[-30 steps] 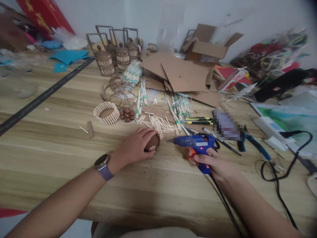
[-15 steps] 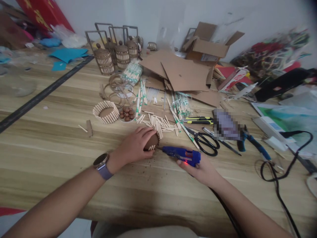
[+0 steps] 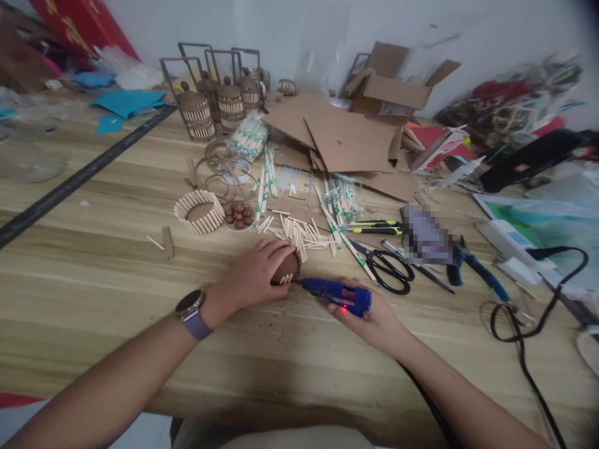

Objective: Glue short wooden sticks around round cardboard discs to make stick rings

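Observation:
My left hand [image 3: 257, 271] is closed round a brown cardboard disc [image 3: 286, 267] that has a few short wooden sticks along its near edge; the fingers hide part of it. In my right hand [image 3: 374, 321] is a blue hot glue gun [image 3: 337, 294] with a red light lit. Its nozzle points left, right by the disc's near right edge; whether it touches cannot be made out. Beyond my left hand lies a loose heap of short wooden sticks [image 3: 299, 236]. A ring of upright sticks on a cardboard base [image 3: 200, 212] stands to the left, beside a dish of brown beads [image 3: 239, 216].
Scissors [image 3: 390, 271], a yellow-black cutter [image 3: 377, 227] and blue-handled pliers [image 3: 484, 277] lie to the right. Cardboard sheets [image 3: 353, 137], an open box [image 3: 390, 87] and several stick lanterns [image 3: 196, 115] stand at the back. A black cable [image 3: 521, 355] runs down the right side.
My right hand has shifted the glue gun slightly left, bringing its nozzle closer to the disc's near edge. My left hand keeps its hold on the disc.

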Action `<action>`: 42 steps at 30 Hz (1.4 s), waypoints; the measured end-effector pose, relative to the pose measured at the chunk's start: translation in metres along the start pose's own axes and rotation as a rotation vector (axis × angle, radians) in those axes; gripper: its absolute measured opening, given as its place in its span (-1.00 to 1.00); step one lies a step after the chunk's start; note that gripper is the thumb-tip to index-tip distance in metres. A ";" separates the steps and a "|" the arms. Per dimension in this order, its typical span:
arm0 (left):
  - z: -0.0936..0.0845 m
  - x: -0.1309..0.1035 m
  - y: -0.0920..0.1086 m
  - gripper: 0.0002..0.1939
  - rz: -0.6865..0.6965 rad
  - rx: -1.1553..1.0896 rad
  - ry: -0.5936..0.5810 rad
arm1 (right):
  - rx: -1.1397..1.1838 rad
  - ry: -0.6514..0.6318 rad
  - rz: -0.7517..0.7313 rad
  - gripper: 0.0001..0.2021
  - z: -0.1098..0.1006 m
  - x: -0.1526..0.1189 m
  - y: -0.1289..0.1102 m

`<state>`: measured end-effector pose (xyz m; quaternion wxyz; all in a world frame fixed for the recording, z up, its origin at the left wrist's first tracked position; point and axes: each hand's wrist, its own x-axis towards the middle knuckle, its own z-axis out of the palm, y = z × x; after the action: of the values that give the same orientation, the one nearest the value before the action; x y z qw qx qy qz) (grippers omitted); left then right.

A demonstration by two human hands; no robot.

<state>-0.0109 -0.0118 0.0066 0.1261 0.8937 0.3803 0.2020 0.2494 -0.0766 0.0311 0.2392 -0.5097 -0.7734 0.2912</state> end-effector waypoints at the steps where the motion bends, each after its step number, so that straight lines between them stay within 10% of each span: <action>1: 0.000 0.000 0.000 -0.30 0.001 0.001 0.001 | -0.007 0.001 0.002 -0.79 0.000 0.000 0.000; 42: 0.002 0.000 -0.001 -0.33 0.008 -0.018 0.019 | -0.020 -0.032 0.014 -0.79 0.002 0.001 0.004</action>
<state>-0.0102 -0.0109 0.0042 0.1295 0.8922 0.3759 0.2144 0.2501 -0.0748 0.0266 0.2199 -0.5128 -0.7764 0.2932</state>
